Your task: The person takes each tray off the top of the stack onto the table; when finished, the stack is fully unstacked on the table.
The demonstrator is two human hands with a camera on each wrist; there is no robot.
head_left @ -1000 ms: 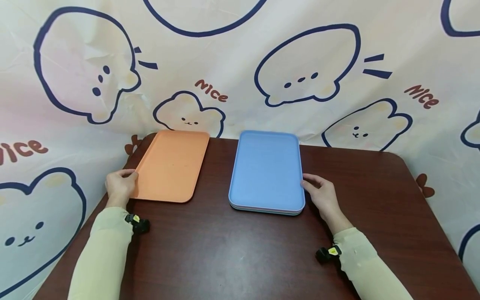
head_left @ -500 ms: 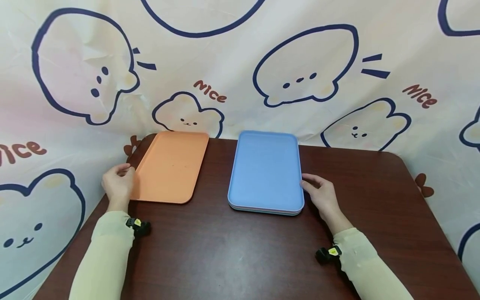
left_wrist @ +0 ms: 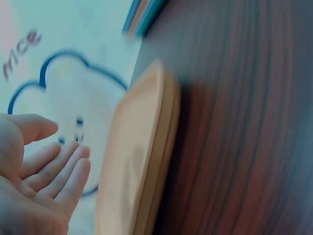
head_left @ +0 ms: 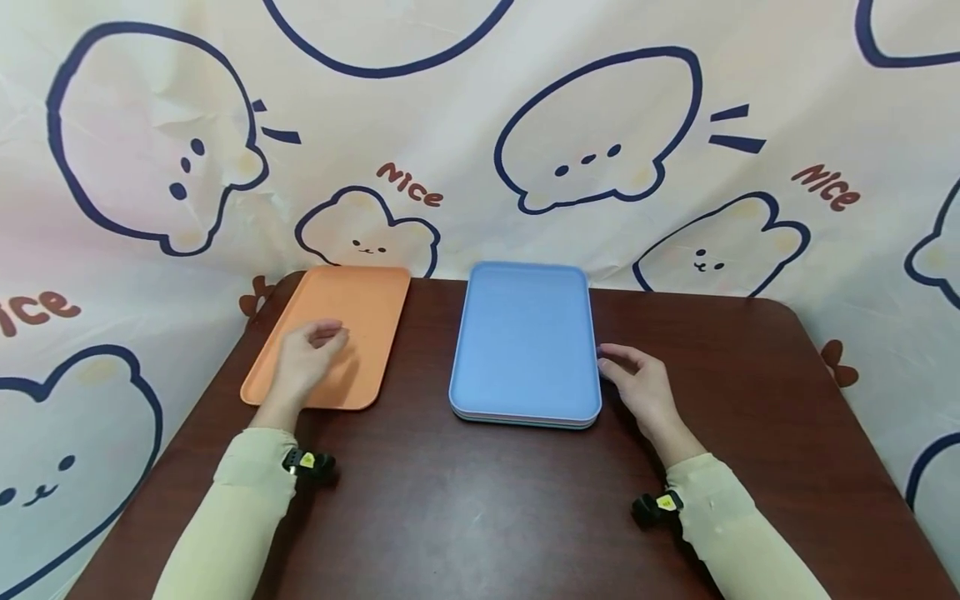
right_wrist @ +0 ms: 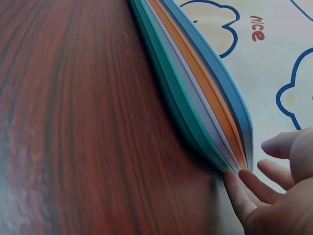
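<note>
Here, the left hand, fingers loose and empty, hovers over the orange tray on the table; the right hand, fingers relaxed, touches the side of the blue-topped tray stack.

One brown table holds one orange tray, as seen from above, and one stack of trays showing four coloured edges: one blue, one orange, one lavender, one teal. There are two hands, one left hand and one right hand, in two pale sleeves. One backdrop carries the word "Nice" three times in the head view, one cut off.
</note>
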